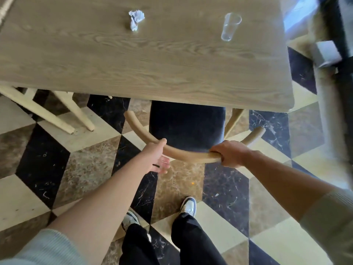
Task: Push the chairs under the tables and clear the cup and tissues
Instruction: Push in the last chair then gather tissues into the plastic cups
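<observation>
A: Step in hand?

B: Pushing the chair (186,129) under the bench (145,60). Dark seat already partly beneath the near edge, curved backrest rail (183,153) not yet close to it.

A: From the left, then?

B: Left hand (157,158) open against the rail, thumb over the top, fingers (164,166) loose below, pressing rather than clasping. Right hand (228,154) wrapped closed around the rail further along.

A: And on top of the bench?

B: Crumpled tissue (136,18) on the left, well apart from the clear cup (230,26) on the right. Cup apparently upright and empty. Both untouched, far from either hand.

A: Next move?

B: Probably an even shove with both arms, keeping the seat square so the rail ends clear the bench leg (234,121) on the right. After that, a reach across for tissue and cup.

A: Any brand, label, writing?

B: None legible anywhere. Plain cup, plain tissue, blurred white block (327,52) at the far right edge, unmarked as far as visible.
</observation>
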The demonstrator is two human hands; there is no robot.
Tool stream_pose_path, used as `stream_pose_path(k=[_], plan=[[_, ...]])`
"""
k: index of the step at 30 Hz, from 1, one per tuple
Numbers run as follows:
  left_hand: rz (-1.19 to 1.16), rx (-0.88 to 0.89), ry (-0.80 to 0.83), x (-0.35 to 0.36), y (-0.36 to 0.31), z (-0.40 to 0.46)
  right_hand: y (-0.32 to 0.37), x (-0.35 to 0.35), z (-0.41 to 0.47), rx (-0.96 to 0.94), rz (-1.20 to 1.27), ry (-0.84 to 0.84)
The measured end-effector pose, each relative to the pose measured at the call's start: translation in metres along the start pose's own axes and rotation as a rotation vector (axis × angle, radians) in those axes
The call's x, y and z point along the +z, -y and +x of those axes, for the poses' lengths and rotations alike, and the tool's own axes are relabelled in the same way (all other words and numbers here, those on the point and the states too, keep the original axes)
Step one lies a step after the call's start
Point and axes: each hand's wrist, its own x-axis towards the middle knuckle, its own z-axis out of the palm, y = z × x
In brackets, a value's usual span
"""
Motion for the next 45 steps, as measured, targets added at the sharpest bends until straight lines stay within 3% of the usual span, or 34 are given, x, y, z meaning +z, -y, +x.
stream_pose_path(k=[6,10,13,17,24,36,40,45], plan=[[0.072,0.017,0.023,0.043,-0.02,-0.004,-0.047,0.006,-0.014,0.115,0.015,-0.129],[0.16,-0.045,0.047,0.036,-0.026,-0.011,-0.042,0.022,-0.014,0.201,0.024,-0.248],[0.284,-0.086,0.071,0.022,-0.032,-0.019,-0.037,0.019,-0.015,0.195,0.043,-0.19],[0.395,-0.1,0.042,-0.003,-0.039,-0.03,-0.026,-0.014,-0.007,0.099,0.402,-0.096],[0.301,0.053,-0.096,-0.07,-0.077,-0.026,0.024,-0.104,0.058,0.208,0.662,-0.341],[0.19,0.159,-0.15,-0.271,-0.188,0.025,0.095,-0.22,0.18,0.427,0.638,-0.397],[0.217,0.189,-0.164,-0.306,-0.224,0.041,0.101,-0.254,0.207,0.431,0.465,-0.389],[0.243,0.25,-0.137,-0.293,-0.29,0.087,0.021,-0.296,0.213,0.628,0.317,-0.686]])
